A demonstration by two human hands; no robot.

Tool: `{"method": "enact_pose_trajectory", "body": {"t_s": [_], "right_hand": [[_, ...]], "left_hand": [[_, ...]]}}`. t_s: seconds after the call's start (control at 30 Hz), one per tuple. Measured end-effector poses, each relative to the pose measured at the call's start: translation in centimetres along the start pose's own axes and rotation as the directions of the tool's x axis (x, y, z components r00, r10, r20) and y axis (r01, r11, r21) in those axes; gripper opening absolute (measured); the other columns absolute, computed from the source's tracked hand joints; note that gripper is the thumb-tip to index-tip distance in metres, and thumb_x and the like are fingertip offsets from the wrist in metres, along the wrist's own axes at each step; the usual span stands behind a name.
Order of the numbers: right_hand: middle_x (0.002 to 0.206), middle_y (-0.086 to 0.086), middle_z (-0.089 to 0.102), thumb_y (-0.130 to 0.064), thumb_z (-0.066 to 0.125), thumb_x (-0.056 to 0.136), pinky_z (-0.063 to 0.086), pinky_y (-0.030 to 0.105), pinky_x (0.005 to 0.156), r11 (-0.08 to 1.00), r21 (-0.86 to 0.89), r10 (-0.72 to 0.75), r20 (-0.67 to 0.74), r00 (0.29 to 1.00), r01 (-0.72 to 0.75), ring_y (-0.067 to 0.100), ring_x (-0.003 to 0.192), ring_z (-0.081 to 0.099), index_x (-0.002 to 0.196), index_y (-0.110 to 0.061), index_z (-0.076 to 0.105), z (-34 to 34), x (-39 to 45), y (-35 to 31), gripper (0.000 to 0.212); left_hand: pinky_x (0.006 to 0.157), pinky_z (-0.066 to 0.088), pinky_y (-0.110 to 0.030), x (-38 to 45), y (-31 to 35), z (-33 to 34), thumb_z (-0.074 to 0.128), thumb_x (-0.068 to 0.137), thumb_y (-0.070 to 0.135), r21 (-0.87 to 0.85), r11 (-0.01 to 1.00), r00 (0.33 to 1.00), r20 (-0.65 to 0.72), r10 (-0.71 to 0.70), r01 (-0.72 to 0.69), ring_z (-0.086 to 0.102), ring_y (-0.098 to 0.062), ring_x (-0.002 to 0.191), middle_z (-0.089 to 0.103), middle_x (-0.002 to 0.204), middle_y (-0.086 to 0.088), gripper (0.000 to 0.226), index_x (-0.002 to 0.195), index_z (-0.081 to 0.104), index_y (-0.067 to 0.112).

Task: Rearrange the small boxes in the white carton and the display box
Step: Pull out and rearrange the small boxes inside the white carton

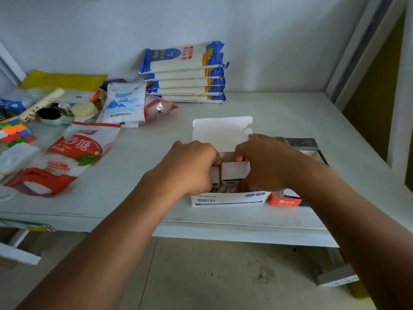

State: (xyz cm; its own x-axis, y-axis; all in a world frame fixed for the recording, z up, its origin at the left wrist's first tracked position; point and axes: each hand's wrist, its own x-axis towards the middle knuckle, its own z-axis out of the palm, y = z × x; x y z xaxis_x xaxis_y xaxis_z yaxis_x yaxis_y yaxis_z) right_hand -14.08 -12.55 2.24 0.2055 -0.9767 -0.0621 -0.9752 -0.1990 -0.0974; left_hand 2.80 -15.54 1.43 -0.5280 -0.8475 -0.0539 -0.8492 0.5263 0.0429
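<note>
A white carton [228, 199] with blue print stands near the table's front edge, its lid flap [221, 130] raised behind it. Small white boxes [234, 171] stand inside it. My left hand [192, 166] and my right hand [266, 162] both reach into the carton, fingers curled around the small boxes from either side. To the right, touching the carton, sits a dark display box [301, 143] with an orange front [285, 201]; my right forearm hides most of its contents.
A stack of blue-and-white noodle packs [185, 72] leans by the back wall. Sugar bags [73, 155], a white salt bag [125, 104], a brush, a colourful cube [13, 133] and other clutter fill the table's left side. The table edge runs just below the carton.
</note>
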Motion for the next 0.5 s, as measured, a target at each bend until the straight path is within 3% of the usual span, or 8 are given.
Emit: {"method": "enact_pose_trajectory", "body": {"t_s": [0.17,0.3,0.5], "right_hand": [[0.098,-0.002,0.064,-0.03,0.077,0.066,0.051,0.045,0.087,0.997,0.073,0.005,-0.051,0.999,-0.001,0.021,0.09,0.057,0.108,-0.026,0.059,0.12,-0.33,0.02,0.046],[0.095,-0.004,0.066,-0.03,0.08,0.063,0.053,0.042,0.08,0.987,0.156,-0.013,-0.096,0.995,0.028,0.021,0.088,0.058,0.105,-0.03,0.058,0.08,-0.56,0.07,0.048],[0.101,-0.003,0.067,-0.031,0.079,0.067,0.056,0.036,0.076,0.973,0.228,0.006,-0.12,0.993,0.021,0.02,0.091,0.056,0.114,-0.03,0.062,-0.01,-0.62,0.42,0.05]], "left_hand": [[0.08,0.055,-0.038,-0.48,-0.09,-0.39,0.072,0.072,0.016,-0.127,0.992,1.0,0.027,0.015,-0.011,0.066,-0.025,0.089,0.071,0.097,0.004,0.053,0.119,0.063,0.038],[0.075,0.055,-0.036,-0.71,0.07,-0.54,0.07,0.074,0.016,-0.139,0.99,1.0,0.025,0.004,-0.001,0.065,-0.026,0.085,0.071,0.095,0.002,0.048,0.118,0.065,0.037],[0.09,0.051,-0.043,-0.79,0.53,-0.61,0.077,0.074,0.036,-0.166,0.986,1.0,0.005,0.01,-0.009,0.065,-0.022,0.1,0.072,0.111,0.007,0.054,0.126,0.061,0.036]]}}
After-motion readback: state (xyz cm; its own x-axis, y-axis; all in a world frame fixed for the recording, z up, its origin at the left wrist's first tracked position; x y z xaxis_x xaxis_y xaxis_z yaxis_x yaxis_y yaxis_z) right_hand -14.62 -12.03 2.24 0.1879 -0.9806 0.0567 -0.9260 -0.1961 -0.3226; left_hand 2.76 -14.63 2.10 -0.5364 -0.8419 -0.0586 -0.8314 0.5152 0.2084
